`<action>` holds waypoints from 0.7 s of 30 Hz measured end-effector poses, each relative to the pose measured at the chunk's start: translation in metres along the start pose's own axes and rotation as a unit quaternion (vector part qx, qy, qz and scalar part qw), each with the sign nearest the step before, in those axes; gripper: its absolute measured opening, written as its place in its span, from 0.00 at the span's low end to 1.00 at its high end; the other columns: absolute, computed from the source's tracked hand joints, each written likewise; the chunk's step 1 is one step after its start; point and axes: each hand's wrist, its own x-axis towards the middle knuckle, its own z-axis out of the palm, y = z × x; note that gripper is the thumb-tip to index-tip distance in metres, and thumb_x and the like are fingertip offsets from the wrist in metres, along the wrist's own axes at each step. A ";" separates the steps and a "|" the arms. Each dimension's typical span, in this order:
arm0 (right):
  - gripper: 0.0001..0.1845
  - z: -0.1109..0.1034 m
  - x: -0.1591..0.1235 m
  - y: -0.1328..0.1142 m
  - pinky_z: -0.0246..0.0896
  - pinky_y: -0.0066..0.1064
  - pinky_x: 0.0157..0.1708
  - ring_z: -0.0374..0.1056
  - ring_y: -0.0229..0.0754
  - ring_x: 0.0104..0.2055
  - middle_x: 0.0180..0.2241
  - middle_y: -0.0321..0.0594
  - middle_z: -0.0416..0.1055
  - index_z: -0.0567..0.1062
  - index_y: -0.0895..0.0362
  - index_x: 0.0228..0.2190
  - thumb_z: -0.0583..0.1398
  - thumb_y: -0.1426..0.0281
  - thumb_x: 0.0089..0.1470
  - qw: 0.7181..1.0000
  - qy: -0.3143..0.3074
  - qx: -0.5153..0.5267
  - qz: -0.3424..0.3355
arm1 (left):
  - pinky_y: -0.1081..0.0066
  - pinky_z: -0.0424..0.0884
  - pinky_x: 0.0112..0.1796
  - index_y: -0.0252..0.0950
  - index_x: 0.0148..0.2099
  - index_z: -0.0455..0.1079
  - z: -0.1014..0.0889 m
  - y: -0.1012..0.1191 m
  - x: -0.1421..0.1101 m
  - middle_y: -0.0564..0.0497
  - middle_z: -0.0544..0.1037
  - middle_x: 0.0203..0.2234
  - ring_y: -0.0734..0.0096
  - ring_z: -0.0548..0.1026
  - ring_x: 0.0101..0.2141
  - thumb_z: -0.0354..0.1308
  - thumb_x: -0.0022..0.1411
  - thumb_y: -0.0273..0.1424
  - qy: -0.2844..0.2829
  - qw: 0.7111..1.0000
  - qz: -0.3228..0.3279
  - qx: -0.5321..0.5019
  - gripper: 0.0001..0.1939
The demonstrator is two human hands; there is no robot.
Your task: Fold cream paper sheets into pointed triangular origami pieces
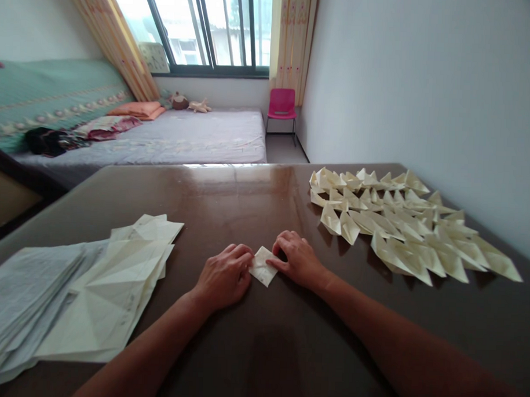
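A small folded piece of cream paper lies on the dark brown table between my hands. My left hand has its fingers curled and presses the paper's left edge. My right hand also has curled fingers and pins the paper's right side from above. Both hands rest on the tabletop near its middle.
Several finished folded paper boats cover the right side of the table. A stack of creased paper sheets lies at the left. Beyond the table are a bed, a pink chair, a window and curtains.
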 end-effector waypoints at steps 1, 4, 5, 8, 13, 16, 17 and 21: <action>0.12 0.000 0.000 0.000 0.54 0.34 0.39 0.62 0.43 0.43 0.38 0.40 0.69 0.71 0.55 0.30 0.63 0.59 0.52 1.000 -0.006 0.018 0.002 | 0.68 0.69 0.39 0.39 0.37 0.67 0.004 0.000 0.001 0.51 0.74 0.42 0.65 0.70 0.42 0.48 0.62 0.29 0.012 1.000 -0.013 -0.009 0.07; 0.11 0.002 0.001 0.002 0.54 0.32 0.40 0.64 0.41 0.41 0.36 0.37 0.71 0.71 0.56 0.27 0.66 0.63 0.48 0.996 -0.016 0.083 -0.001 | 0.68 0.69 0.40 0.39 0.41 0.66 0.013 -0.001 0.004 0.50 0.73 0.43 0.67 0.71 0.41 0.46 0.66 0.33 0.038 0.998 -0.032 -0.044 0.08; 0.10 0.002 0.001 0.002 0.55 0.31 0.38 0.65 0.40 0.39 0.34 0.36 0.71 0.71 0.56 0.27 0.66 0.65 0.48 0.994 -0.021 0.110 -0.002 | 0.69 0.69 0.40 0.39 0.44 0.66 0.014 -0.002 0.005 0.50 0.73 0.44 0.67 0.72 0.42 0.47 0.66 0.34 0.050 0.996 -0.036 -0.057 0.09; 0.06 0.002 0.001 0.000 0.56 0.27 0.31 0.64 0.35 0.29 0.27 0.32 0.70 0.70 0.56 0.29 0.63 0.67 0.51 0.977 -0.038 0.208 -0.004 | 0.69 0.68 0.42 0.41 0.55 0.62 0.016 -0.005 0.005 0.49 0.72 0.47 0.67 0.71 0.45 0.49 0.66 0.34 0.079 0.993 -0.020 -0.088 0.16; 0.07 0.001 0.002 -0.002 0.59 0.26 0.33 0.65 0.35 0.32 0.30 0.33 0.70 0.71 0.56 0.32 0.62 0.66 0.52 0.947 0.042 0.319 -0.007 | 0.72 0.67 0.38 0.42 0.44 0.69 0.012 -0.006 0.006 0.53 0.75 0.35 0.71 0.72 0.35 0.50 0.66 0.35 0.093 0.977 -0.035 -0.190 0.09; 0.13 0.001 0.005 0.001 0.61 0.27 0.34 0.66 0.36 0.34 0.34 0.35 0.70 0.70 0.55 0.36 0.64 0.63 0.50 0.931 0.079 0.355 0.031 | 0.74 0.67 0.32 0.38 0.40 0.68 0.014 -0.008 0.008 0.55 0.73 0.28 0.75 0.70 0.27 0.53 0.64 0.37 0.121 0.936 -0.126 -0.304 0.09; 0.15 0.002 0.005 0.002 0.61 0.27 0.34 0.66 0.36 0.33 0.34 0.34 0.70 0.70 0.55 0.37 0.65 0.63 0.48 0.929 0.077 0.361 0.039 | 0.75 0.68 0.31 0.38 0.39 0.66 0.017 -0.009 0.009 0.55 0.73 0.27 0.75 0.71 0.27 0.53 0.64 0.38 0.125 0.916 -0.144 -0.353 0.09; 0.16 0.005 0.004 0.002 0.60 0.26 0.30 0.64 0.34 0.29 0.29 0.31 0.69 0.69 0.55 0.35 0.66 0.63 0.47 0.939 0.058 0.336 0.042 | 0.72 0.72 0.32 0.37 0.37 0.61 0.027 -0.010 0.013 0.55 0.73 0.28 0.73 0.74 0.29 0.54 0.63 0.39 0.096 0.844 -0.148 -0.507 0.10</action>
